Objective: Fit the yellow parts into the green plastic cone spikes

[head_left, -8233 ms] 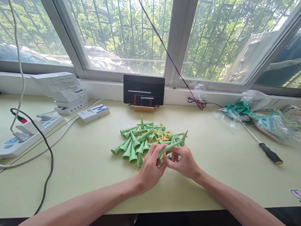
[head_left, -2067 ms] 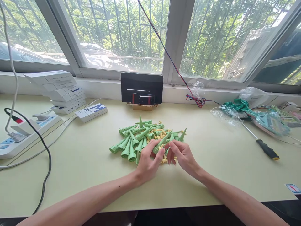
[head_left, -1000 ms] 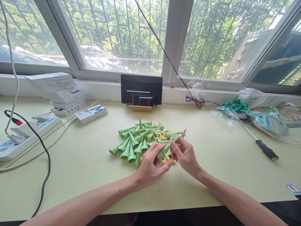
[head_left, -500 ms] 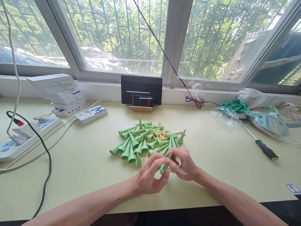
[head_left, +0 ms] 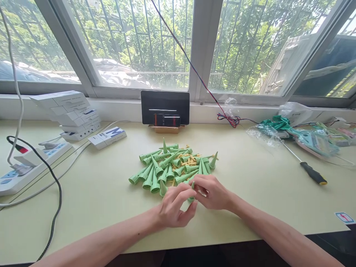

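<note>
A green hollow plastic spike (head_left: 191,199) is between my two hands, mostly covered by fingers, with its pointed tip up. My left hand (head_left: 176,207) curls its fingers and thumb around the spike from the left. From the right, my right hand (head_left: 213,191) pinches near the tip; whether a small piece is also in its fingertips is hidden. Just beyond my hands lies a pile of similar green spikes (head_left: 155,182), several on their sides and a few standing point up. Small yellow pegs (head_left: 190,161) are scattered among them.
A tablet (head_left: 165,105) with a phone (head_left: 167,120) before it stands at the window. To the left are stacked white boxes (head_left: 73,113), another box (head_left: 108,138), a power strip (head_left: 36,163) and cables. On the right lie a screwdriver (head_left: 313,172) and plastic bags (head_left: 311,141).
The spike between my hands has turned more upright and is more covered by fingers. My right hand has moved slightly left, closer to my left hand. The view has shifted a little.
</note>
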`<state>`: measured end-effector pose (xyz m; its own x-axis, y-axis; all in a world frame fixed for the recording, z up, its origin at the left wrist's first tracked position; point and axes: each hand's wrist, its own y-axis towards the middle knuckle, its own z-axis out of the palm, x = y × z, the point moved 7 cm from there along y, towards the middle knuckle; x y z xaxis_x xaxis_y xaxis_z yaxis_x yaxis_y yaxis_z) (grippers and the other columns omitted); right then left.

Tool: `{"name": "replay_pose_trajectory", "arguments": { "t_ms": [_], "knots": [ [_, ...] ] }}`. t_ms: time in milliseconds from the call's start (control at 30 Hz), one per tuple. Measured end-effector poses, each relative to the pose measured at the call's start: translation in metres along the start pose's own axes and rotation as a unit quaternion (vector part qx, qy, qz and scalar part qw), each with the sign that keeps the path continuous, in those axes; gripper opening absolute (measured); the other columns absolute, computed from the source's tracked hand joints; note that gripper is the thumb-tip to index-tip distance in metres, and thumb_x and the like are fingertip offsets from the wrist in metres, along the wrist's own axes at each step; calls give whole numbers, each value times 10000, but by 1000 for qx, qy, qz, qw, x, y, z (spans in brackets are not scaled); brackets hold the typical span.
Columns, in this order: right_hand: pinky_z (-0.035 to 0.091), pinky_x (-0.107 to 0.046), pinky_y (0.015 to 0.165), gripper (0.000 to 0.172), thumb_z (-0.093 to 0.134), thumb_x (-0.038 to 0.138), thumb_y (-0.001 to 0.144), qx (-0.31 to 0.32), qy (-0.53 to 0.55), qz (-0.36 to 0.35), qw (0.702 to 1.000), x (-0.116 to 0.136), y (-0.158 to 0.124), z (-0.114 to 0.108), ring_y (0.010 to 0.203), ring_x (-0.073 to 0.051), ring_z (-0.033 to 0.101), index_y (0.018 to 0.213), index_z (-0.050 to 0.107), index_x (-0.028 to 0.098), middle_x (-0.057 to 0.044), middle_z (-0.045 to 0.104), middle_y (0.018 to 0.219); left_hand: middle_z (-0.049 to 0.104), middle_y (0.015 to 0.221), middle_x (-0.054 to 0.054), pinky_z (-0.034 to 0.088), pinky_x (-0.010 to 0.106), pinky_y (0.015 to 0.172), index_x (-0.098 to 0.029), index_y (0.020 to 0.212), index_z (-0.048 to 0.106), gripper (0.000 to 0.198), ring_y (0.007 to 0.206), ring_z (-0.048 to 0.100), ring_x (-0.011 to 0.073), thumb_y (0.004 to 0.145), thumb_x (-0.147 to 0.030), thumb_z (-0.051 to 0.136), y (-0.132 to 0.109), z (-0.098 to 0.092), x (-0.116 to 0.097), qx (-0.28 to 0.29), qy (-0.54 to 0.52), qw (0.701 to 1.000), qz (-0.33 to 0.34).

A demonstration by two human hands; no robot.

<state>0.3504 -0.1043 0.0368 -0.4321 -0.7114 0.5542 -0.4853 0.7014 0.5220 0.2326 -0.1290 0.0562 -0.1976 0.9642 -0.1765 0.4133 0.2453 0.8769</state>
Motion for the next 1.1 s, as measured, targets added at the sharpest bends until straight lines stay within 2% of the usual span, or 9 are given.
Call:
{"name": "replay_pose_trajectory", "arguments": {
  "t_ms": [267,500,633,700,767,867,967,1100],
  "knots": [
    [386,-244,535,120,467,241,946,-12,-22,17,1000,-12,3,-4,547,-114,458,950,578,196,-34,616,798,624,704,9,403,243,514,-199,1036,524,237,551,583,133,816,-124,476,-1,5,-1,27,17,999,13],
    [367,-233,523,169,538,182,847,-10,-41,-1,999,-8,3,-3,574,-119,489,1003,603,189,-16,620,753,642,689,11,404,241,501,-200,999,520,205,577,620,144,816,-118,476,-1,10,-4,51,18,998,32],
    [364,-231,507,267,618,230,806,-15,-30,3,999,-8,3,-7,522,-99,439,1071,612,198,-3,625,759,665,716,27,415,244,489,-199,1010,522,211,585,635,154,814,-134,474,-3,12,-7,55,-1,997,58],
    [360,-235,496,301,623,258,810,-31,-19,12,999,-11,2,-12,484,-88,390,1106,604,204,4,624,754,658,701,24,402,243,470,-200,1009,524,199,561,623,150,819,-156,484,-4,13,-7,62,-8,996,65],
    [352,-237,479,236,574,263,851,-73,-11,33,997,-18,2,-21,451,-82,346,1078,608,206,13,609,725,639,668,8,365,248,443,-204,989,527,168,512,589,137,824,-182,506,-5,14,-7,75,-12,995,65],
    [368,-247,500,160,480,266,931,-141,-36,89,985,-33,3,-33,465,-104,384,974,617,194,20,552,631,599,615,-16,297,263,421,-205,913,535,86,450,525,114,827,-208,542,-4,18,-7,113,-18,991,69],
    [393,-257,539,155,477,255,943,-169,-75,108,977,-41,6,-39,483,-101,401,985,609,185,-13,606,755,539,555,-35,255,273,416,-206,809,536,36,412,451,97,843,-212,545,-3,23,-7,153,-21,986,63],
    [426,-266,606,210,463,196,945,-137,-122,87,979,-45,13,-36,530,-110,460,1097,607,189,-56,639,917,484,531,-38,246,277,425,-202,723,530,134,411,403,93,856,-222,534,-3,31,-6,196,-25,979,45]
  ]
}}
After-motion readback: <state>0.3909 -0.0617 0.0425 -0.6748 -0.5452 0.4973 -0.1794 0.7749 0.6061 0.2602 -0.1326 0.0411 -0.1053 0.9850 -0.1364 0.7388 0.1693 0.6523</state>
